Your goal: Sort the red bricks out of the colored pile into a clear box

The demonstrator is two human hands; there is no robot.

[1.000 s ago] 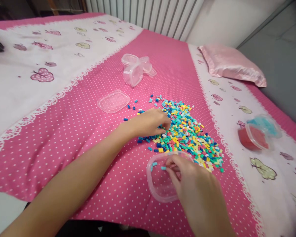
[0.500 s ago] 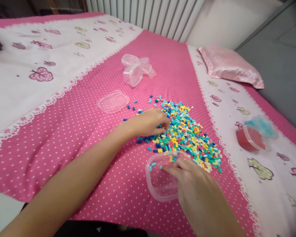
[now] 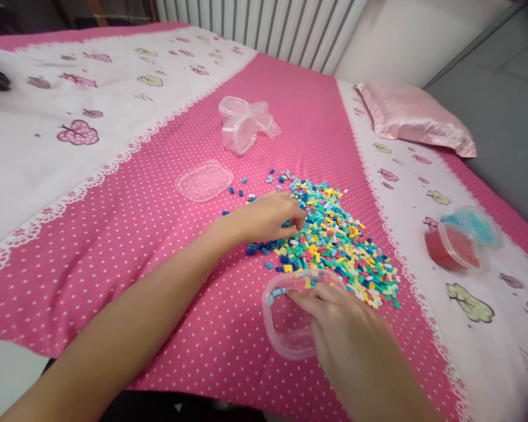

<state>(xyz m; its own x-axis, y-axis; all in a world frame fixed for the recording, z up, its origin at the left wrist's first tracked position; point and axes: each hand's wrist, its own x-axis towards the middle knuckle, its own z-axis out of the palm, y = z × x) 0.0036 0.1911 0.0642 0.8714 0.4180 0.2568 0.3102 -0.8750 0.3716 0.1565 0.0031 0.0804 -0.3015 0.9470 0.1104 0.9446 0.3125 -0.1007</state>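
My left hand (image 3: 273,215) rests at the left side of a pile of small coloured toy bricks (image 3: 334,234). Its fingers are curled and closed; whatever they pinch is hidden. Over a clear plastic container (image 3: 286,346) at the pile's near edge, my right hand (image 3: 334,313) reaches in with thumb and fingers pressed together. Its fingertips are beside a few light blue bricks (image 3: 277,292) inside the container's far left corner. Whether a brick sits between those fingertips cannot be made out. A few yellow bricks show through the far rim.
A clear lid (image 3: 205,180) lies left of the pile, with stacked clear containers (image 3: 242,126) behind it. To the right are a container of red pieces (image 3: 453,249) and one of blue pieces (image 3: 477,225). A pink pillow (image 3: 416,117) lies at the back right of the patterned bed cover (image 3: 158,234).
The light blue brick at my right fingertips has moved left, beside the others in the container's corner. My left hand keeps its place at the pile. The view has shifted slightly.
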